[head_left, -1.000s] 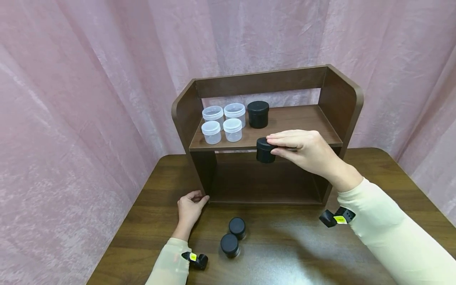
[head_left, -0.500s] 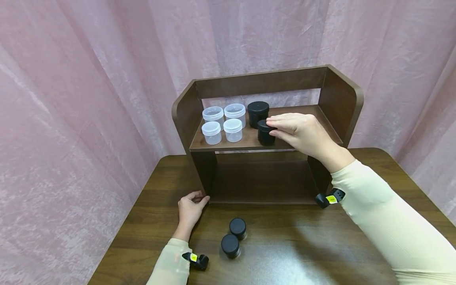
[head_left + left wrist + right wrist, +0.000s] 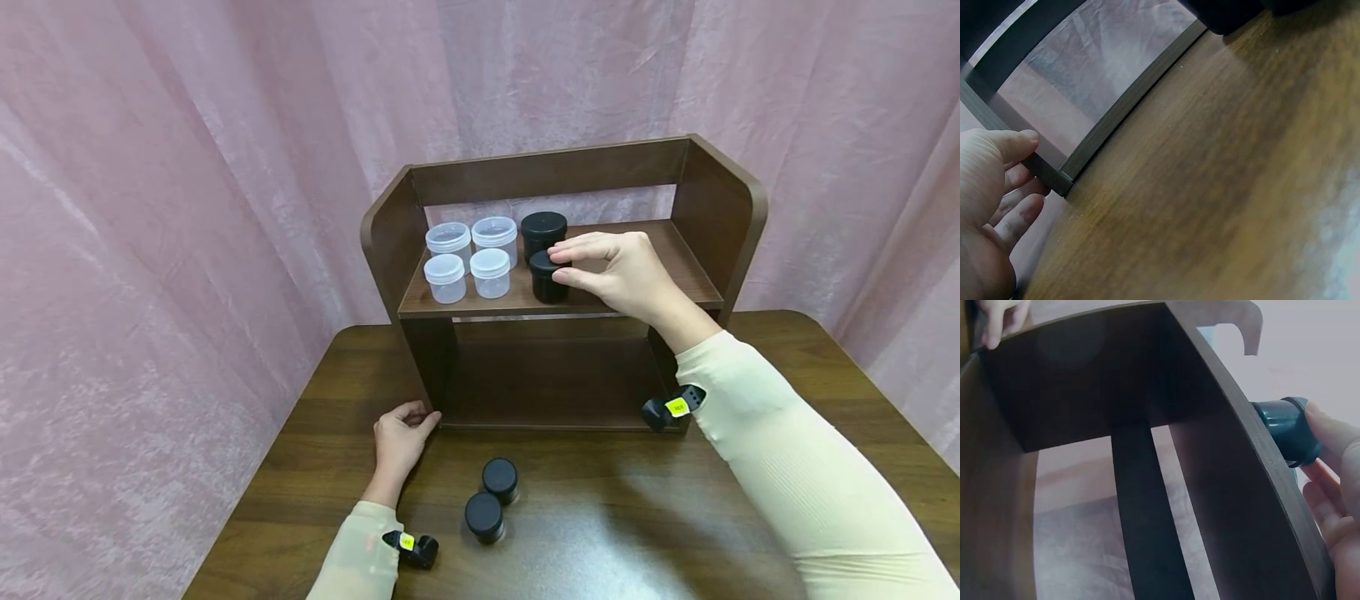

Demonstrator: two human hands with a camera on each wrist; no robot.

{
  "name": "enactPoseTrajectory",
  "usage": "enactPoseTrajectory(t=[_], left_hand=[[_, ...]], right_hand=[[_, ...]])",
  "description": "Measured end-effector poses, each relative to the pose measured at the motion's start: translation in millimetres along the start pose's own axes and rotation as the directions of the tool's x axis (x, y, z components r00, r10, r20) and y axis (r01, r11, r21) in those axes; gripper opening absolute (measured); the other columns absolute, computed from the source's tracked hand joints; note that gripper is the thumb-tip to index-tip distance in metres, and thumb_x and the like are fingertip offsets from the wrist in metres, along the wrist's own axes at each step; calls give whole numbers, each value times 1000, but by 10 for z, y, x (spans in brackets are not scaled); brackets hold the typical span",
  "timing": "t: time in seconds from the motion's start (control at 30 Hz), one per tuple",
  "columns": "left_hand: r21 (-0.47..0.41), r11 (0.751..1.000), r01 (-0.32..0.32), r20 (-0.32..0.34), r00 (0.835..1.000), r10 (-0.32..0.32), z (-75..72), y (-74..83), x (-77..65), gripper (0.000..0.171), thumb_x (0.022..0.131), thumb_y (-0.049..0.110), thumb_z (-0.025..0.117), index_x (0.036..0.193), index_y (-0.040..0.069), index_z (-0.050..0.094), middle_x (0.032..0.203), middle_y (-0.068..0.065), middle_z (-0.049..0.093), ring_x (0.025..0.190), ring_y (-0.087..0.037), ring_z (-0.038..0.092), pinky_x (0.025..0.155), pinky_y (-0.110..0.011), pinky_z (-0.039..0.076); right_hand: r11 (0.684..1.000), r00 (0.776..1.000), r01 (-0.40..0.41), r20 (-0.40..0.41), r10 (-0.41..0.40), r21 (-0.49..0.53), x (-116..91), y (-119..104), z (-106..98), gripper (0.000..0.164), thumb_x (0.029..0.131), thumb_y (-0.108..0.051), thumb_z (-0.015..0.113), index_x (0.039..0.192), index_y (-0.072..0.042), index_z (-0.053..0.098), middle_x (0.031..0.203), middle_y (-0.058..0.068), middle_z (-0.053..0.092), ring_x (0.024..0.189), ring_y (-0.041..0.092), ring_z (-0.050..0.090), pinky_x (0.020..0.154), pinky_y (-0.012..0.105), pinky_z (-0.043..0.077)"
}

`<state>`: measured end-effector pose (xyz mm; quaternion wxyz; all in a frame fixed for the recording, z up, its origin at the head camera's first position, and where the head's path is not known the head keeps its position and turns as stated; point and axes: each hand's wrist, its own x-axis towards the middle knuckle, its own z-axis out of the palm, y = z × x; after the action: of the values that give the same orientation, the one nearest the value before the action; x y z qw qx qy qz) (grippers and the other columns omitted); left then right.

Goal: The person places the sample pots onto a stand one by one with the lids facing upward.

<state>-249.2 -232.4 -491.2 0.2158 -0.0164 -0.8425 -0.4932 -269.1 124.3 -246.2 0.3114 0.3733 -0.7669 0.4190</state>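
My right hand [image 3: 611, 271] grips a small black lidded jar [image 3: 547, 286] by its lid, thumb on the near side. The jar is upright at the front of the upper board of a brown wooden shelf [image 3: 622, 312], before a larger black jar [image 3: 543, 233]. In the right wrist view, the held jar [image 3: 1282, 425] shows at the board's edge. Down at the shelf's lower left corner, my left hand [image 3: 401, 437] pinches the upright side panel; the left wrist view has the thumb [image 3: 1016, 145] on one face and fingertips beyond it.
Clear plastic jars [image 3: 491, 273] with white lids stand in two rows at the upper board's left. Two more black-lidded jars [image 3: 484, 515] stand close together on the wooden table [image 3: 585, 508] before the shelf. A pink curtain [image 3: 225, 167] hangs behind.
My right hand has raised the small black jar from before the board's edge onto the upper board, then shifted it slightly left. The left hand stays at the shelf corner.
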Motion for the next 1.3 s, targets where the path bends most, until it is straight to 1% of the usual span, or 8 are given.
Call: enactPoseTrajectory(t=[0.13, 0.27, 0.4, 0.5, 0.63, 0.7, 1.07, 1.3], left_hand=[[0, 1000, 15, 3, 1000, -15, -5, -1, 1, 21, 77, 16, 82, 93, 4, 75, 87, -8, 72, 79, -19, 70, 66, -27, 55], [3, 1000, 24, 10, 1000, -25, -9, 6, -5, 21, 78, 16, 82, 93, 4, 75, 88, -8, 72, 80, -19, 70, 66, -25, 54], [2, 1000, 29, 7, 1000, -29, -2, 6, -20, 20, 77, 16, 82, 92, 5, 75, 88, -8, 72, 80, -19, 70, 65, -22, 54], [2, 1000, 27, 3, 1000, -27, 5, 0, -22, 19, 77, 16, 82, 91, 5, 75, 87, -7, 72, 79, -18, 70, 65, -22, 53], [6, 1000, 5, 1, 1000, -5, 2, -3, -16, 19, 77, 16, 82, 91, 6, 75, 86, -7, 72, 78, -18, 69, 64, -23, 54], [6, 1000, -4, 2, 1000, 4, -2, -4, -15, 18, 77, 15, 82, 91, 6, 75, 86, -7, 72, 77, -18, 69, 64, -24, 54], [5, 1000, 15, 14, 1000, -15, -9, -10, -20, 20, 78, 17, 81, 93, 6, 75, 88, -6, 72, 79, -18, 69, 66, -25, 54], [7, 1000, 12, 9, 1000, -12, -8, -4, -11, 19, 78, 17, 82, 92, 7, 76, 87, -5, 72, 78, -17, 69, 65, -23, 54]], right_hand=[[998, 998, -61, 16, 61, -2, 27, 13, 0, 22, 72, 0, 82, 93, -2, 77, 102, 10, 72, 102, 24, 66, 90, 16, 44], [997, 997, -74, 32, 73, 3, 45, 14, 0, 22, 73, -7, 84, 94, -8, 79, 102, 4, 73, 104, 18, 65, 92, 17, 44], [997, 996, -80, 42, 81, -16, 69, -189, -15, 20, 74, -3, 82, 94, -1, 77, 102, 12, 72, 103, 24, 66, 91, 16, 43], [996, 995, -85, 40, 87, -36, 73, -231, -13, 20, 74, 1, 81, 93, 3, 76, 101, 16, 71, 102, 28, 66, 90, 14, 43], [996, 996, -87, 30, 88, -23, 62, -33, 16, 21, 73, -4, 83, 93, -4, 78, 102, 9, 72, 102, 22, 66, 90, 14, 42], [996, 996, -85, 29, 85, -15, 63, 3, 20, 21, 73, -7, 84, 94, -7, 78, 103, 5, 73, 102, 19, 66, 91, 15, 43], [995, 995, -92, 34, 94, -43, 71, -3, 36, 20, 76, -15, 83, 95, -11, 79, 104, 0, 72, 104, 12, 65, 91, 21, 46], [993, 994, -105, 37, 107, -47, 80, 7, 46, 20, 77, -15, 82, 96, -10, 79, 105, 2, 72, 105, 14, 65, 91, 22, 47]])
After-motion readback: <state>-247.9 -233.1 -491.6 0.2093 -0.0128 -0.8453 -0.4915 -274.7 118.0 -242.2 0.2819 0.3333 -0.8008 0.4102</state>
